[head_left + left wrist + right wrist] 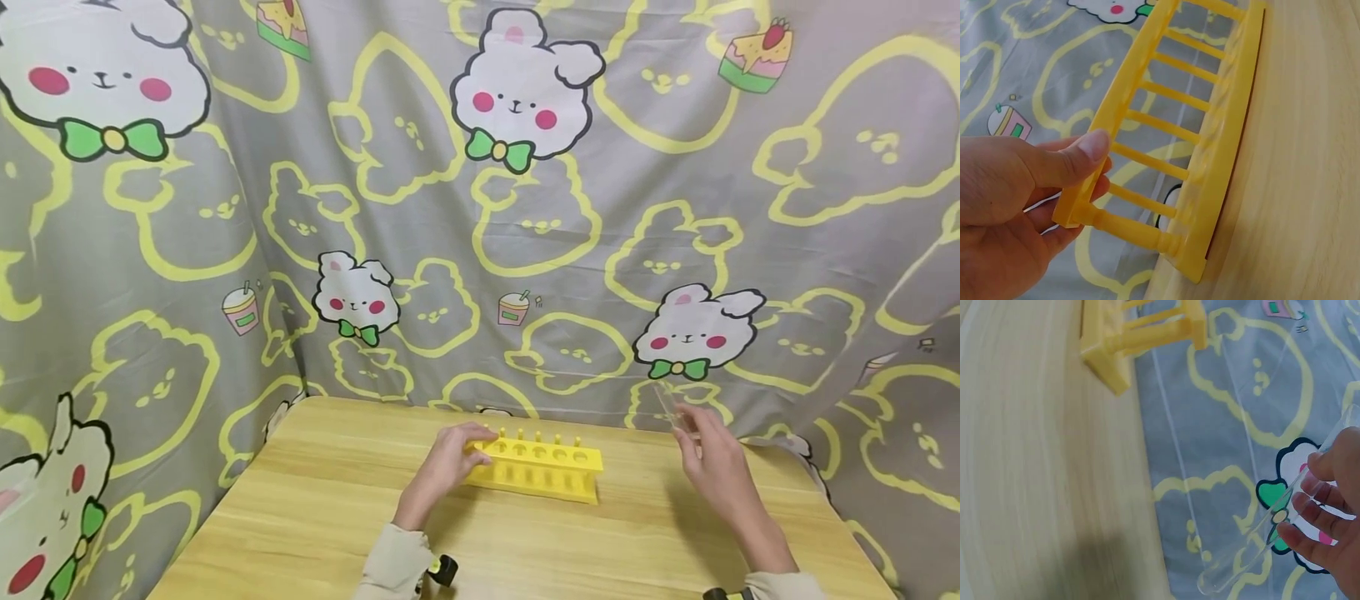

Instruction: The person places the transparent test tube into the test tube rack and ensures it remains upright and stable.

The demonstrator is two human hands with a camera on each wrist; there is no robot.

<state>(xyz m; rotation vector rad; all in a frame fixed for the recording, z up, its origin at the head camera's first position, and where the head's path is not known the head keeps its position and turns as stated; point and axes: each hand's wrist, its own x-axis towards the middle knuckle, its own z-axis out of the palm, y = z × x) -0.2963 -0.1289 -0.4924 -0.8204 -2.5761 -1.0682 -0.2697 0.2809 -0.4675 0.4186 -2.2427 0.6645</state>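
Note:
A yellow test tube rack [542, 461] stands upright on the table, with a row of round holes in its top plate and several pegs along the back. My left hand [444, 467] grips the left end of the top plate, its thumb [1088, 153] on one face and fingers curled beneath. Above the table to the right, my right hand [717, 467] holds a clear glass test tube [1257, 534] between thumb and fingers. The tube slants, its rounded end pointing down and away from the palm in the right wrist view. No tubes are visible in the rack.
The wood-grain table [300, 517] extends around the rack. A grey curtain [450, 225] printed with rabbits hangs right behind the table's far edge and along both sides. Dark wrist cameras [444, 570] sit near both sleeves.

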